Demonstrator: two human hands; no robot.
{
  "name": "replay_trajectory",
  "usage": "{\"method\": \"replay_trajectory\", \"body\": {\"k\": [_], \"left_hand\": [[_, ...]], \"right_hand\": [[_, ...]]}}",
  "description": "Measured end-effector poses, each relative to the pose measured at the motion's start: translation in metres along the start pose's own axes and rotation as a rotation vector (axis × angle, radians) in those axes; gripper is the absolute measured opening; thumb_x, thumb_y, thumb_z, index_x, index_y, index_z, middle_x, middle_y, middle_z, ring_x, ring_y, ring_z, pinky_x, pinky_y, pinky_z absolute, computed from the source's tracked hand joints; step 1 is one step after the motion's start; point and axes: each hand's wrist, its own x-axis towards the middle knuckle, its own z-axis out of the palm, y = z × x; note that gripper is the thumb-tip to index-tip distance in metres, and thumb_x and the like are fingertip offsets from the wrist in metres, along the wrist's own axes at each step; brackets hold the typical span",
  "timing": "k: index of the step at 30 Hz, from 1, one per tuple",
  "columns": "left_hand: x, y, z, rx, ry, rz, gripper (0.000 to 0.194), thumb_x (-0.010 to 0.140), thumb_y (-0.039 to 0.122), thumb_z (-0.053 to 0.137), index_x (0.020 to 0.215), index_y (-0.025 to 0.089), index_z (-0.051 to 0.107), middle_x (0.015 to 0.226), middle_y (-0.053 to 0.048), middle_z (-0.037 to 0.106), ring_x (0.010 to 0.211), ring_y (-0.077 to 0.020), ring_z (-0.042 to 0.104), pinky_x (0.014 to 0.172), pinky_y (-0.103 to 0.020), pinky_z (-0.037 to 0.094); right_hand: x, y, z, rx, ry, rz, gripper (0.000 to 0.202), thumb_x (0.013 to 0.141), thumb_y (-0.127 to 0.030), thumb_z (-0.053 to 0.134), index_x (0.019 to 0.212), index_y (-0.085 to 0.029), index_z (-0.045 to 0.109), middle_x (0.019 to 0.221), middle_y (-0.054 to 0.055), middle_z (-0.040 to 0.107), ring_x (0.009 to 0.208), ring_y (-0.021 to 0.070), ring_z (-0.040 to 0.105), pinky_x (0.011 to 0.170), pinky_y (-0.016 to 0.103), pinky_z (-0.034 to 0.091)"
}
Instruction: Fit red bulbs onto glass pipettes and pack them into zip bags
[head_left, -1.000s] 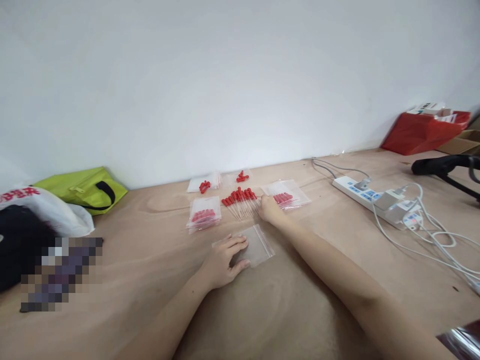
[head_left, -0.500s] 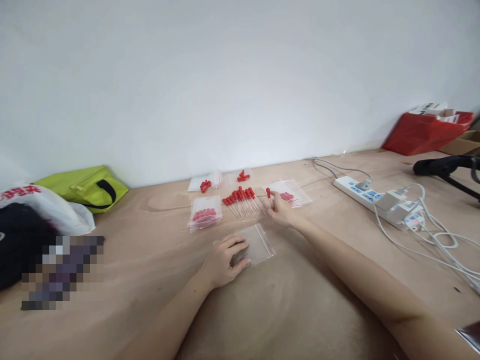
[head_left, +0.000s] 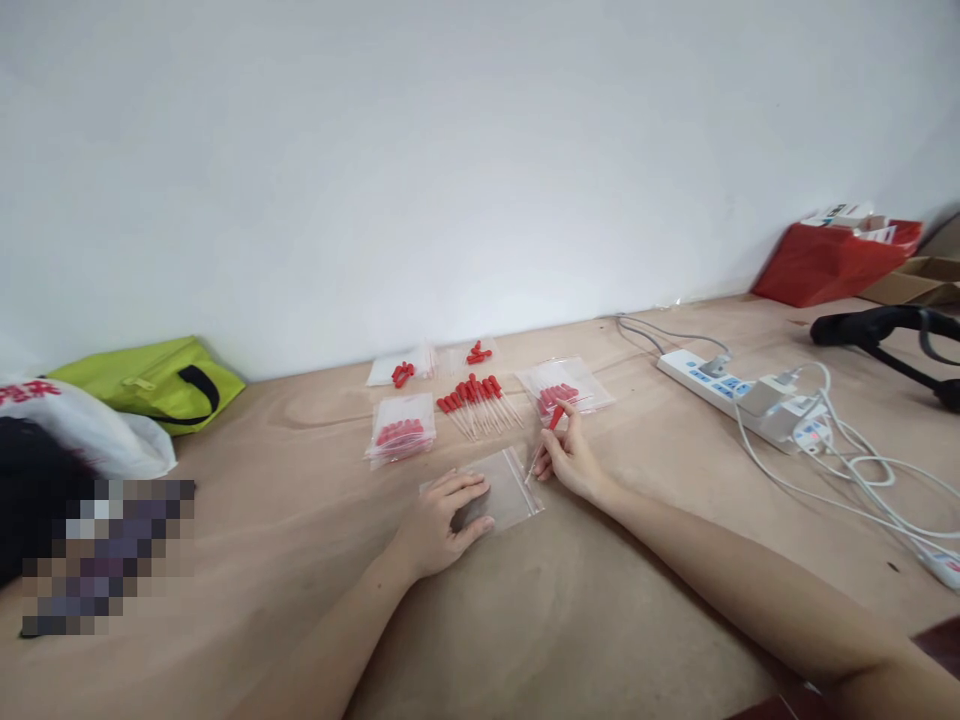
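My left hand (head_left: 444, 520) lies over the left side of a clear zip bag (head_left: 504, 492), fingers stretched out and thumb apart, resting on it. Between the fingers of my right hand (head_left: 568, 458) is a slim glass dropper with a red rubber bulb (head_left: 557, 416). Its thin tip points down near the zip edge of the bag; whether it touches is too fine to tell. Behind the bag, several red-bulbed droppers (head_left: 480, 402) lie fanned out side by side. Packed bags with red bulbs (head_left: 401, 430) are stacked to their left, and another bag pile (head_left: 589, 385) sits behind my right hand.
Loose red bulbs lie on bags (head_left: 403, 374) by the wall. A white power strip (head_left: 705, 385) with tangled cables is on the right, near a black curved object (head_left: 862, 328) and a red bag (head_left: 832, 262). At left are a lime-green bag (head_left: 157, 375) and a white plastic bag (head_left: 112, 425).
My right hand has moved toward me from beside the fanned droppers to the bag's zip edge, with a dropper now tilted tip down. My left hand stays on the bag.
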Motion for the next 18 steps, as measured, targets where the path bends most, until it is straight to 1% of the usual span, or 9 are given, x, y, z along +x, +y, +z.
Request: {"method": "replay_trajectory", "body": {"k": [3, 7, 11, 14, 18], "left_hand": [[-0.0004, -0.0007, 0.0009, 0.006, -0.002, 0.007, 0.035, 0.078, 0.037, 0.054, 0.109, 0.023, 0.059, 0.114, -0.007, 0.06, 0.106, -0.0221, 0.055, 0.097, -0.046, 0.037], [-0.0001, -0.0002, 0.0005, 0.011, -0.012, -0.001, 0.035, 0.078, 0.037, 0.054, 0.11, 0.022, 0.058, 0.114, -0.007, 0.059, 0.106, -0.0216, 0.054, 0.097, -0.045, 0.037], [0.0004, 0.0009, -0.0008, 0.016, -0.017, -0.004, 0.035, 0.078, 0.038, 0.054, 0.109, 0.021, 0.058, 0.114, -0.008, 0.06, 0.107, -0.0226, 0.054, 0.097, -0.045, 0.037], [0.0006, 0.002, -0.0019, 0.016, -0.018, -0.003, 0.036, 0.078, 0.037, 0.054, 0.109, 0.02, 0.058, 0.114, -0.008, 0.059, 0.107, -0.0234, 0.053, 0.097, -0.046, 0.037], [0.0008, 0.0041, -0.0032, -0.001, -0.025, -0.008, 0.039, 0.079, 0.036, 0.053, 0.114, 0.019, 0.053, 0.116, -0.009, 0.058, 0.109, -0.0227, 0.052, 0.097, -0.043, 0.037]], "right_hand": [[0.0014, 0.0022, -0.0009, -0.029, 0.056, -0.039, 0.069, 0.074, -0.049, 0.047, 0.126, -0.022, 0.01, 0.057, -0.011, 0.048, 0.037, 0.0084, 0.051, 0.035, 0.019, 0.044], [0.0027, 0.0025, -0.0024, -0.045, 0.092, -0.059, 0.065, 0.075, -0.048, 0.045, 0.124, -0.022, 0.011, 0.057, -0.012, 0.047, 0.037, 0.0078, 0.05, 0.034, 0.017, 0.043], [0.0039, 0.0044, -0.0021, -0.018, 0.087, -0.063, 0.063, 0.074, -0.048, 0.047, 0.121, -0.023, 0.012, 0.059, -0.011, 0.047, 0.038, 0.008, 0.051, 0.034, 0.018, 0.043], [0.0038, 0.0058, -0.0006, 0.043, 0.078, -0.048, 0.06, 0.073, -0.049, 0.049, 0.116, -0.024, 0.015, 0.06, -0.011, 0.05, 0.04, 0.0089, 0.053, 0.037, 0.02, 0.045], [0.0004, 0.0029, 0.0032, 0.157, 0.013, 0.006, 0.051, 0.071, -0.051, 0.052, 0.104, -0.025, 0.024, 0.059, -0.01, 0.054, 0.045, 0.0104, 0.057, 0.044, 0.024, 0.049]]}}
